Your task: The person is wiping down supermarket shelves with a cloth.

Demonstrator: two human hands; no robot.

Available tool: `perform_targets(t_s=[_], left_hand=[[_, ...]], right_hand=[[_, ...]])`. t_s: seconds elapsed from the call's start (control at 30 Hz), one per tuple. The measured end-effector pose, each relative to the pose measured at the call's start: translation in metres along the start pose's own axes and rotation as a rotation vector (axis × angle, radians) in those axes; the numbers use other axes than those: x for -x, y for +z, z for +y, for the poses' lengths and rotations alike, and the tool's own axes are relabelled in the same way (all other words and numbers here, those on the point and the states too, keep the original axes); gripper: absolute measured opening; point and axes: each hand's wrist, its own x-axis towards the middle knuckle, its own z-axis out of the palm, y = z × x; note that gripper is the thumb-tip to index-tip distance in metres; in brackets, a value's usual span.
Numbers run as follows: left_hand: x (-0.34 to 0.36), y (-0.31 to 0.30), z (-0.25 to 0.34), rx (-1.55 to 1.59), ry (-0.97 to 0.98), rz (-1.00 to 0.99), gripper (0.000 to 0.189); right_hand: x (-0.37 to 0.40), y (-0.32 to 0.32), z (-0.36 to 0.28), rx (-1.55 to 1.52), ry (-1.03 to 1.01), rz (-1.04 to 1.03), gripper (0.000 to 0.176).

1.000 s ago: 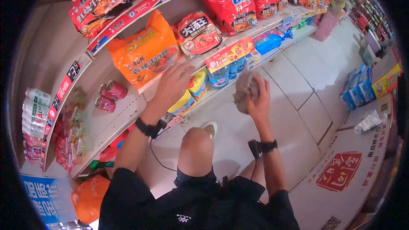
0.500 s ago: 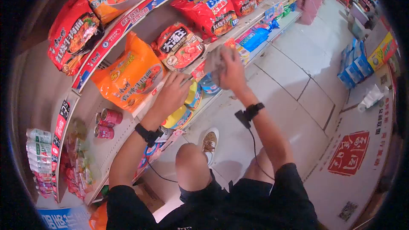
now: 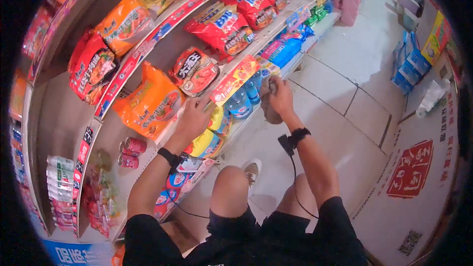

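My right hand is closed round a crumpled grey-brown rag, which hangs just off the front of the shelf, over the floor. At the front shelf edge, my left hand rests with its fingers bent over the rim. Beside it on the shelf sit a large orange instant noodle pack and a red noodle pack. A red and yellow promotional strip runs along the edge between my hands. Below the strip, blue-tinted bottles and yellow-topped packs stand on the lower shelf.
More red noodle bags fill the shelf farther along. Pink cans stand near the left. To the right are tiled floor, a white box with red print, and blue packs. Cables hang from both wristbands.
My right hand has drawn the rag down and away from the shelf edge, uncovering the promotional strip. My left hand has shifted slightly down and left, and the camera view has tilted.
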Motion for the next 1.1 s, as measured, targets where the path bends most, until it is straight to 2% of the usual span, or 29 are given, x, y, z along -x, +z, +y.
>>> perform_targets(t_s=[0.07, 0.1, 0.17, 0.2, 0.23, 0.3, 0.37, 0.43, 0.47, 0.53, 0.57, 0.63, 0.67, 0.73, 0.77, 0.8, 0.87, 0.9, 0.97, 1.0, 1.07, 1.1], left_hand=[[-0.003, 0.001, 0.001, -0.015, 0.004, -0.044, 0.053], [-0.003, 0.002, 0.0, -0.031, -0.007, -0.081, 0.059], [-0.004, 0.007, -0.003, 0.031, -0.035, -0.027, 0.066], [-0.001, 0.012, -0.003, 0.108, -0.078, 0.019, 0.074], [0.002, 0.013, -0.003, 0.149, -0.137, -0.046, 0.085], [0.002, 0.014, -0.006, 0.19, -0.116, -0.021, 0.084], [0.003, 0.008, -0.003, 0.238, -0.123, -0.013, 0.086], [0.001, 0.003, -0.005, 0.284, -0.141, -0.044, 0.086], [0.002, 0.001, -0.006, 0.318, -0.162, -0.087, 0.086], [0.007, 0.008, -0.009, 0.366, -0.166, -0.111, 0.086], [0.011, 0.013, -0.009, 0.38, -0.182, -0.092, 0.086], [0.012, 0.014, -0.01, 0.405, -0.199, -0.074, 0.086], [0.01, 0.01, -0.009, 0.396, -0.194, -0.067, 0.086], [0.005, 0.005, -0.012, 0.397, -0.195, -0.063, 0.085], [0.005, 0.004, -0.012, 0.434, -0.179, -0.068, 0.085], [0.003, 0.002, -0.013, 0.469, -0.166, -0.074, 0.085], [0.0, -0.002, -0.015, 0.481, -0.147, -0.061, 0.085], [0.001, -0.004, -0.014, 0.493, -0.148, -0.069, 0.085], [-0.001, -0.003, -0.018, 0.504, -0.141, -0.072, 0.086], [0.001, -0.002, -0.018, 0.503, -0.142, -0.089, 0.085], [-0.001, -0.003, -0.02, 0.497, -0.14, -0.093, 0.085], [-0.002, -0.007, -0.02, 0.523, -0.147, -0.127, 0.086]], right_hand=[[0.023, -0.022, 0.004, -0.003, -0.046, -0.17, 0.047], [0.032, -0.033, 0.003, -0.005, -0.035, -0.167, 0.047], [0.032, -0.052, -0.005, -0.074, -0.09, -0.314, 0.047], [0.029, -0.062, -0.013, -0.072, -0.074, -0.305, 0.047], [0.029, -0.071, -0.025, -0.049, -0.123, -0.343, 0.048], [0.02, -0.073, -0.039, -0.013, -0.158, -0.375, 0.049], [0.008, -0.062, -0.053, 0.138, -0.459, -0.465, 0.047], [0.002, -0.045, -0.083, 0.126, -0.671, -0.468, 0.04], [-0.001, -0.032, -0.094, 0.141, -0.664, -0.482, 0.04], [-0.003, -0.001, -0.111, 0.077, -0.804, -0.553, 0.046], [-0.004, 0.015, -0.113, 0.079, -0.79, -0.574, 0.046], [-0.012, 0.042, -0.109, -0.008, -0.821, -0.457, 0.041], [-0.018, 0.045, -0.106, 0.0, -0.821, -0.464, 0.041], [-0.027, 0.04, -0.099, -0.176, -0.183, -0.752, 0.039], [-0.033, 0.051, -0.081, -0.288, -0.021, -0.713, 0.045], [-0.042, 0.052, -0.069, -0.283, -0.015, -0.725, 0.045], [-0.052, 0.048, -0.053, -0.02, -0.489, -0.117, 0.048], [-0.048, 0.051, -0.055, -0.022, -0.475, -0.127, 0.048], [-0.043, 0.057, -0.061, -0.038, -0.386, -0.003, 0.056], [-0.024, 0.069, -0.06, -0.073, -0.305, 0.018, 0.055], [0.023, 0.092, -0.052, -0.025, -0.4, -0.008, 0.051], [0.066, 0.112, -0.047, -0.324, -0.062, -0.189, 0.049]])
